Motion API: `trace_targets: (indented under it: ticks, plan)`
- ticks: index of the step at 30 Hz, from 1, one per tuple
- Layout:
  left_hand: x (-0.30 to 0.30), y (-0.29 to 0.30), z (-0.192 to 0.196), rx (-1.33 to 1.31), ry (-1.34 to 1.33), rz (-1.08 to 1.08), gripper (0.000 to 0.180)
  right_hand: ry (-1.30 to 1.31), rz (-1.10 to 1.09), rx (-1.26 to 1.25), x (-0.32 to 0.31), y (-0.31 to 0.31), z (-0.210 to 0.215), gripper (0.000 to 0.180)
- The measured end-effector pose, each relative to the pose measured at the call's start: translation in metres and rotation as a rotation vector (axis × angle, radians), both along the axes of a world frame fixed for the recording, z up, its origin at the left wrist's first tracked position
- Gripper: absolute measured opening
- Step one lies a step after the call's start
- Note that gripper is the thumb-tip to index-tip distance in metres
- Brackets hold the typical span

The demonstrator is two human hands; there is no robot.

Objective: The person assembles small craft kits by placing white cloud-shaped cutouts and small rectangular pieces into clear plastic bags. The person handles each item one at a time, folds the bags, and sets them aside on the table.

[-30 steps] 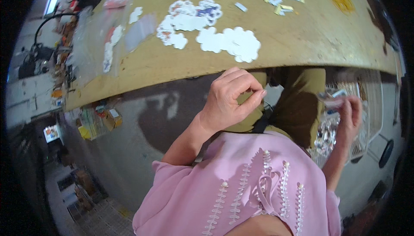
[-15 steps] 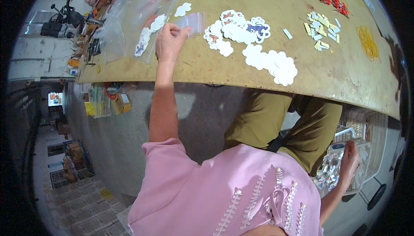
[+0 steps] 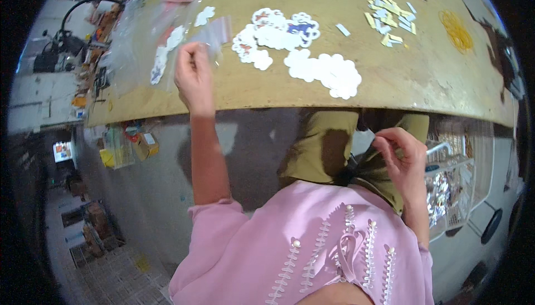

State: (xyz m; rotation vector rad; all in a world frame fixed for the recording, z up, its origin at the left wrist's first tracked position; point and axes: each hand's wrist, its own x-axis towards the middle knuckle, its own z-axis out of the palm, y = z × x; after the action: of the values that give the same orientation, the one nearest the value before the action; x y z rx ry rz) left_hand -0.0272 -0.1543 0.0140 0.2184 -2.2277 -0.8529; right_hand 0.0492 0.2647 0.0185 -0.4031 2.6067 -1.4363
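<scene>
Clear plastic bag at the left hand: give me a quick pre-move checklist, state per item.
1. Left hand gripping the clear plastic bag: ok, fingertips pinch its edge.
2. Bag resting on the wooden table: ok.
3. White scalloped cutouts clear of the left hand: ok, they lie to its right, apart.
4. Right hand free: cannot tell, fingers curled below the table edge, possibly around something small.
5. Wire basket within reach of the right hand: ok, just beside it.
6. Bag contents: cannot tell, too blurred.

Right hand [image 3: 402, 157] contents too small to tell.
</scene>
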Motion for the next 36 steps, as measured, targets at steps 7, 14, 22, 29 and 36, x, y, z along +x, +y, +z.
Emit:
trace_targets:
  ticks: [7,14,22,29,36]
  plan:
    - [0.074,0.137,0.031,0.126,-0.192,-0.754,0.011,-0.457,0.086,-0.811,-0.022,-0.031,0.008,0.064]
    - [0.079,0.15,0.013,0.075,-0.367,-0.792,0.013,-0.77,0.093,-0.753,-0.007,-0.015,0.001,0.012]
    - [0.075,0.17,-0.016,-0.203,-0.262,-0.636,0.017,-0.714,0.065,-0.711,0.014,-0.017,-0.022,0.022]
    - [0.098,0.201,0.004,0.232,-0.485,-0.8,0.017,-0.646,-0.125,-0.844,0.015,-0.023,-0.022,0.025]
    - [0.102,0.204,-0.009,0.17,-0.503,-0.742,0.006,-0.64,-0.093,-0.607,0.014,-0.017,-0.026,0.026]
